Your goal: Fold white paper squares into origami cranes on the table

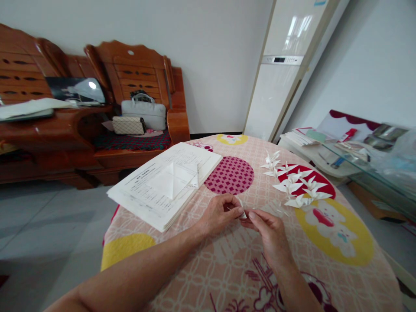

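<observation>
Across from me, the left hand (224,210) and right hand (268,227) pinch 1 small folded paper (243,215) between them; at their 2 o'clock sit origami cranes (288,187), at 10 o'clock printed sheets (143,195).

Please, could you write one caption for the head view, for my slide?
Left hand and right hand hold a small folded paper over a patterned tablecloth, near a group of paper cranes.
</observation>
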`<state>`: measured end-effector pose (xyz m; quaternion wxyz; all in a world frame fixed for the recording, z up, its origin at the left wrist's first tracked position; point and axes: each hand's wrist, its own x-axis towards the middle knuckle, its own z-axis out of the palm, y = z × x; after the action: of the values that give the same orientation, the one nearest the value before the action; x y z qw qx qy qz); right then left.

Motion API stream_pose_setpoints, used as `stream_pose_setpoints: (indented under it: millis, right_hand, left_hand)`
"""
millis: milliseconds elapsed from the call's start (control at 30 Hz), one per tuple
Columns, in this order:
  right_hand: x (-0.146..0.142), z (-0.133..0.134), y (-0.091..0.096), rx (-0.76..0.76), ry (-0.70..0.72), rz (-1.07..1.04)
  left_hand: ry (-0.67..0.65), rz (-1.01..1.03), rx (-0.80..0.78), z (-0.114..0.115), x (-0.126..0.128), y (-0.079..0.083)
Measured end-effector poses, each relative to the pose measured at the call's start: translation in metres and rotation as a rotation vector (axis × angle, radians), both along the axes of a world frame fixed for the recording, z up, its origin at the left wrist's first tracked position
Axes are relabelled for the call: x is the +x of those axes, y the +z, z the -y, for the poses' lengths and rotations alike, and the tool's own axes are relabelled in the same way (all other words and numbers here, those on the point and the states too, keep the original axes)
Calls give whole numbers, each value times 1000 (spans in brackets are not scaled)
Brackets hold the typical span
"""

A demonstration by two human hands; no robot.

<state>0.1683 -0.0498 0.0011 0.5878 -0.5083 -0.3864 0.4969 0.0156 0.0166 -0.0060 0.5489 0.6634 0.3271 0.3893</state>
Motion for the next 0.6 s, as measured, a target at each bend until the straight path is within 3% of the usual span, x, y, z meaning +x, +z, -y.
stream_pose_setpoints:
  millis: [600]
  right_hand:
    - [0,-2,-2,-38,-4,-41]
  left_hand:
    - [-2,-46,22,4,0,4]
